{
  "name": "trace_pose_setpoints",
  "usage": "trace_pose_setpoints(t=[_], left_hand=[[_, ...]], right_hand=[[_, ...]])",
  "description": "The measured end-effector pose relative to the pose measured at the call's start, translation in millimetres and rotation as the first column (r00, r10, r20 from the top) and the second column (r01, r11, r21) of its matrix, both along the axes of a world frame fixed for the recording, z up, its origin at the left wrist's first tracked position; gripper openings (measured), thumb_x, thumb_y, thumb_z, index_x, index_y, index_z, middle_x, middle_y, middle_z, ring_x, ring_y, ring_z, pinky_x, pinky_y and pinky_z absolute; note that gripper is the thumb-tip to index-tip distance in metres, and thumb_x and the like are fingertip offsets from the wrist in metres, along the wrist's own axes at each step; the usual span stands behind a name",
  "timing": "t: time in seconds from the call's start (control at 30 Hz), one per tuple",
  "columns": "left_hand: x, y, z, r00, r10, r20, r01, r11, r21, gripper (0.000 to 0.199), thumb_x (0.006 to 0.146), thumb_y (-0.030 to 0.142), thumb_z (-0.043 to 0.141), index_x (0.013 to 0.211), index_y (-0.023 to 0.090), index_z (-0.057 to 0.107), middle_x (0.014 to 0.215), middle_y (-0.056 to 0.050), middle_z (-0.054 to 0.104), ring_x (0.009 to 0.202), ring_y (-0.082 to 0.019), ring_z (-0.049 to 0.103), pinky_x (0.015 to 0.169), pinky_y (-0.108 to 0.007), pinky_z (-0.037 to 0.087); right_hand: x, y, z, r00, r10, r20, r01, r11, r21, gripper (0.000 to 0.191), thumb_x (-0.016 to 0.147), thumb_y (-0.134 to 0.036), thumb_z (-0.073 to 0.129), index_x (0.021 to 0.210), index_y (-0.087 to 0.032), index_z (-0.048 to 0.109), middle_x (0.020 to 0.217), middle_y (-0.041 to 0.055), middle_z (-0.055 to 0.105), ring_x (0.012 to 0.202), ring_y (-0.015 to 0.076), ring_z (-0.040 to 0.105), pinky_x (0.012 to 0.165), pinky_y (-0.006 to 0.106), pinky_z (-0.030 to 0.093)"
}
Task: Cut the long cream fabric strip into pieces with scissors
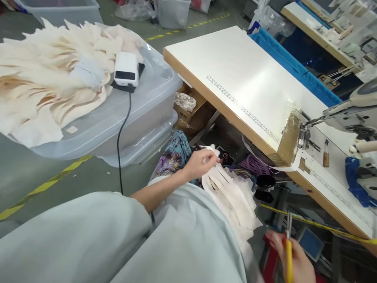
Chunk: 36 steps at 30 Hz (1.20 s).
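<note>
Over my lap, my left hand (pixel 202 163) has its thumb and fingers pinched on the upper end of a bunch of cream fabric pieces (pixel 232 192). The pieces hang down across my thighs, with ragged, pointed edges along the right side. Low on the right, my right hand (pixel 297 257) is closed around yellow-handled scissors (pixel 289 255). Their metal blades point up, away from the fabric. Motion blurs this hand a little, and part of the handle is hidden.
A sewing machine (pixel 347 118) stands on a white table (pixel 235 67) at the right. To the left, a lidded plastic bin (pixel 147 102) bears a heap of cream fabric pieces (pixel 55 74) and a white corded device (pixel 126 68). A purple basket (pixel 255 164) sits under the table.
</note>
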<state>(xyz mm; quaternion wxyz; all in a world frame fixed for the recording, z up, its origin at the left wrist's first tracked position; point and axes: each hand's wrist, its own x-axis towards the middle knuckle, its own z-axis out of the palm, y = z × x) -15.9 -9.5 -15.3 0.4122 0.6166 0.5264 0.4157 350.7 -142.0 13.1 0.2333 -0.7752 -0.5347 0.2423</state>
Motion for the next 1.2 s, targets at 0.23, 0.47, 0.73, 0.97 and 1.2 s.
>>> trace_pose_setpoints(t=[0.23, 0.47, 0.73, 0.97, 1.2], left_hand=[[28, -56, 33.7, 0.787, -0.531, 0.315, 0.395, 0.825, 0.404, 0.033, 0.086, 0.033, 0.046, 0.054, 0.022, 0.048, 0.053, -0.003, 0.051, 0.056, -0.015, 0.048, 0.065, -0.029, 0.044], [10, -73, 13.0, 0.793, -0.464, 0.395, 0.304, 0.863, 0.405, 0.013, 0.083, 0.027, 0.053, 0.079, 0.017, 0.060, 0.064, -0.001, 0.056, 0.059, -0.012, 0.052, 0.060, -0.024, 0.043], [-1, -53, 19.2, 0.865, -0.401, 0.301, 0.427, 0.904, -0.025, 0.024, 0.085, 0.040, 0.058, 0.082, 0.016, 0.063, 0.070, 0.002, 0.055, 0.062, -0.012, 0.048, 0.059, -0.022, 0.037], [-5, -35, 25.7, 0.874, -0.281, 0.396, 0.355, 0.926, -0.128, 0.034, 0.093, 0.048, 0.045, 0.089, 0.016, 0.058, 0.078, -0.001, 0.055, 0.068, -0.015, 0.051, 0.057, -0.023, 0.038], [-2, -16, 10.6, 0.842, -0.141, 0.521, 0.336, 0.892, -0.302, 0.037, 0.091, 0.053, 0.051, 0.097, 0.017, 0.059, 0.087, -0.003, 0.062, 0.074, -0.016, 0.057, 0.061, -0.023, 0.044]], right_hand=[[-136, 60, -12.5, 0.724, 0.258, -0.640, -0.204, 0.966, 0.159, 0.056, 0.079, -0.076, 0.041, 0.093, -0.024, 0.056, 0.101, 0.0144, 0.069, 0.085, 0.0290, 0.069, 0.072, 0.046, 0.054], [-187, 68, 17.1, 0.779, 0.361, -0.513, -0.165, 0.907, 0.388, 0.024, 0.078, -0.037, 0.067, 0.074, -0.021, 0.049, 0.074, -0.0002, 0.056, 0.065, 0.0154, 0.057, 0.065, 0.032, 0.049], [-195, 70, 41.4, 0.880, 0.457, -0.127, -0.389, 0.848, 0.359, 0.020, 0.079, -0.034, 0.072, 0.082, -0.021, 0.056, 0.077, -0.0004, 0.059, 0.071, 0.0150, 0.056, 0.066, 0.027, 0.046], [-182, 98, 50.6, 0.777, 0.518, -0.357, -0.410, 0.848, 0.337, 0.023, 0.088, -0.042, 0.063, 0.098, -0.023, 0.055, 0.093, 0.0026, 0.061, 0.077, 0.0153, 0.058, 0.070, 0.029, 0.049], [-128, 109, 27.5, 0.694, 0.615, -0.374, -0.700, 0.699, -0.149, 0.039, 0.090, -0.057, 0.054, 0.082, -0.019, 0.050, 0.074, -0.0017, 0.050, 0.066, 0.0128, 0.046, 0.060, 0.025, 0.038]])
